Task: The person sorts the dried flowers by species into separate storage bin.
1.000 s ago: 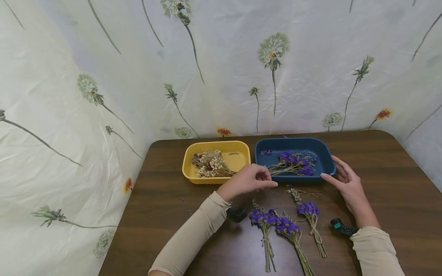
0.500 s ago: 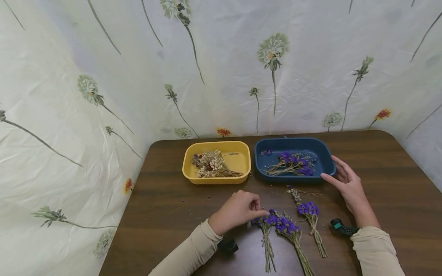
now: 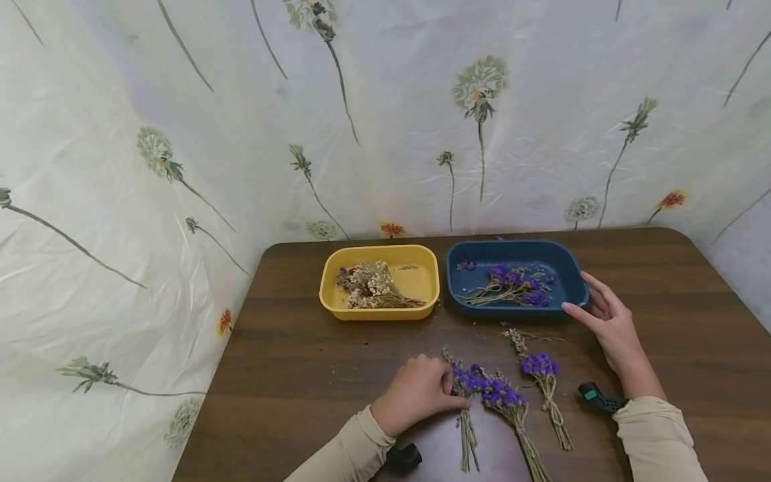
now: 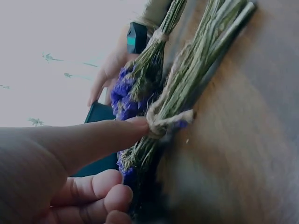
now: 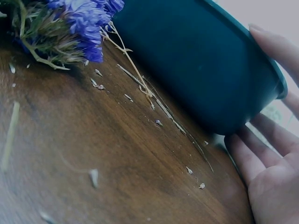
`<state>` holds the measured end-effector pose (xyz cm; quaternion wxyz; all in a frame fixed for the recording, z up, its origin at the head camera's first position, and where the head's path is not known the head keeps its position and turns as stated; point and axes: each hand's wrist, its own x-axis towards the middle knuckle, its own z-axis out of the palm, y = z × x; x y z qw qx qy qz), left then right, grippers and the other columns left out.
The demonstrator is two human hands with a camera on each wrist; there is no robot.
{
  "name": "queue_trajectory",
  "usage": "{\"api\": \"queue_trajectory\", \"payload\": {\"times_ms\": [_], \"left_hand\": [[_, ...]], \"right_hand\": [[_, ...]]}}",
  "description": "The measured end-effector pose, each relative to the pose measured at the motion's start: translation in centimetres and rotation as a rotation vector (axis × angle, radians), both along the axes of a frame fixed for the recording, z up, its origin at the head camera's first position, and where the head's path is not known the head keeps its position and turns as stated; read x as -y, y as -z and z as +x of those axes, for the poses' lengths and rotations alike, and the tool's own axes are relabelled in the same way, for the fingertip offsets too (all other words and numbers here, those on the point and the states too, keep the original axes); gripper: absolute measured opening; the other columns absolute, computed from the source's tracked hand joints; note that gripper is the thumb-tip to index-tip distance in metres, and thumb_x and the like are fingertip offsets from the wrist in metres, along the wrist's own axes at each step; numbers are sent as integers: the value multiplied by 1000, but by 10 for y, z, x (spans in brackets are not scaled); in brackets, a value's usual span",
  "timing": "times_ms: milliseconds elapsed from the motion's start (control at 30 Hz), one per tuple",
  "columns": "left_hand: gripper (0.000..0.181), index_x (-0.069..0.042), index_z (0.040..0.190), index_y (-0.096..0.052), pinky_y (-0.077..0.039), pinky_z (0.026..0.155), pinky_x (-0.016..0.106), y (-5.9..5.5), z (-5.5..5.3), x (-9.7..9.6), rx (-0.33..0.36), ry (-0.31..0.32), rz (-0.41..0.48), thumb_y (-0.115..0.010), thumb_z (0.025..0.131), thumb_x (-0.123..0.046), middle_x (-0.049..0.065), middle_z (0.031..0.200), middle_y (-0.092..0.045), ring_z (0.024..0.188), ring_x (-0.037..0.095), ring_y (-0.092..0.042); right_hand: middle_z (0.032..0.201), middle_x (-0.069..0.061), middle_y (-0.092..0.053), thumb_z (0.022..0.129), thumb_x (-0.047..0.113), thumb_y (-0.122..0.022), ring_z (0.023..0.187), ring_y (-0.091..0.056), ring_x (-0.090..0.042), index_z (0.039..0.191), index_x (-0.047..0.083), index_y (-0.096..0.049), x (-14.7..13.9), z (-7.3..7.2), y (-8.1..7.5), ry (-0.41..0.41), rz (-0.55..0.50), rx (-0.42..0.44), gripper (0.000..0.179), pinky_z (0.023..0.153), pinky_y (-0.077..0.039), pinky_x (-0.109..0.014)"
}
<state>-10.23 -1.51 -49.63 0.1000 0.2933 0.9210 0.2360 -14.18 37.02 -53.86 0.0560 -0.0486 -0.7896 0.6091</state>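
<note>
Bundle point(image 3: 466, 379) touches curled left hand's point(image 3: 417, 393) thumb, pinch unclear; right hand point(image 3: 607, 323) grips blue tray point(image 3: 517, 310).

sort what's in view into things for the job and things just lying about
Likely the job:
left hand, at the left purple bunch
middle bunch
right bunch
blue tray, gripped by the right hand
yellow tray, perhaps

Probably just lying about:
loose stems
plant crumbs

In the head view we have soft, even light, with a pale glare on the near part of the counter point(image 3: 397, 338) and weak shine on the wall cloth point(image 3: 385, 134). In the left wrist view, the background is overexposed and the wood is blurred. In the right wrist view, we find the tray point(image 5: 196, 70) dim against brightness.
</note>
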Motion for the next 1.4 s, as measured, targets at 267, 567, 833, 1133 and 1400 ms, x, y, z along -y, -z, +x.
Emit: {"api": "queue_trajectory", "payload": {"times_ms": [267, 567, 833, 1133, 1400], "left_hand": [[33, -22, 68, -64, -37, 53, 16, -1, -9, 7, -32, -45, -3, -89, 79, -40, -18, 60, -52, 53, -2, -45], [9, -23, 77, -73, -43, 55, 17, -4, -20, 19, 2, -42, -3, -81, 81, -20, -18, 67, -64, 59, -6, -53], [13, -21, 84, -76, -47, 60, 19, -9, -31, 31, 49, -77, 1, -87, 82, -28, -14, 73, -70, 64, -5, -57], [14, -18, 86, -77, -49, 65, 17, -11, -34, 34, 160, -30, 16, -89, 80, -17, -11, 73, -68, 64, -4, -57], [10, -15, 84, -76, -49, 63, 16, -13, -35, 36, 191, -35, 43, -83, 81, -8, -10, 73, -69, 64, -3, -58]], "right_hand": [[172, -1, -27, 101, 15, -68, 143, -42, -7, 164, 31, -30, 0, 0, -1, -11, -48, -3, 75, 87, -42, -1], [172, -2, -26, 101, 14, -68, 140, -44, -5, 164, 30, -31, 0, 0, 1, -13, -57, -13, 75, 88, -43, -1], [172, -1, -26, 101, 15, -68, 144, -42, -8, 164, 32, -31, 0, 0, 0, -3, -46, 4, 75, 87, -42, -1], [172, -2, -27, 101, 16, -69, 135, -46, 0, 164, 32, -31, 0, 2, 0, -2, -51, -1, 75, 87, -42, -1], [171, -1, -28, 101, 16, -68, 132, -46, 2, 163, 31, -31, 1, 2, 1, -6, -34, -14, 74, 89, -42, -1]]}}
